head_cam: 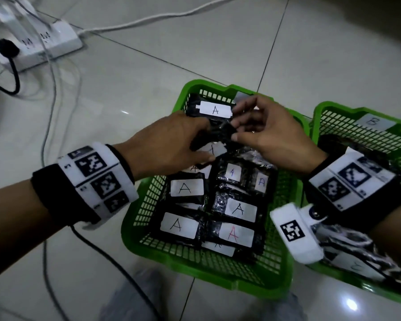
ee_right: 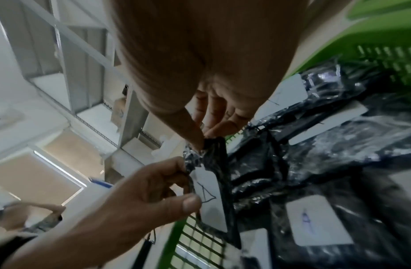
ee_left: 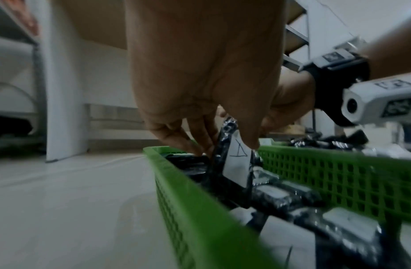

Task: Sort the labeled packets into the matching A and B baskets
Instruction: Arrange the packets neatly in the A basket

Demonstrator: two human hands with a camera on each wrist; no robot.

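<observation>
Black shiny plastic packet with a white "A" label [ee_right: 210,196] is held on edge over the far part of the green plastic mesh basket tagged A [head_cam: 148,200], just above the packets already lying there. Left hand [head_cam: 171,144] pinches one side of it, thumb on the label, fingers curled behind. Right hand [head_cam: 269,133] pinches the crumpled top corner between thumb and fingertips. So both hands grip the same packet.

Around it: many black packets with white A labels [head_cam: 239,209] lie flat in rows in this basket. Second green mesh basket with a B tag [head_cam: 333,126] sits just beside on the right, with dark packets inside, mostly hidden by the right wrist.

Step, as I judge it: placing an A packet into the A basket, late in the sort. Next move calls for laying it flat, label up, in the free far spot, then letting go with both hands.

White power strip [head_cam: 44,42] and cables sit on the pale tiled floor [head_cam: 195,42], well apart.
</observation>
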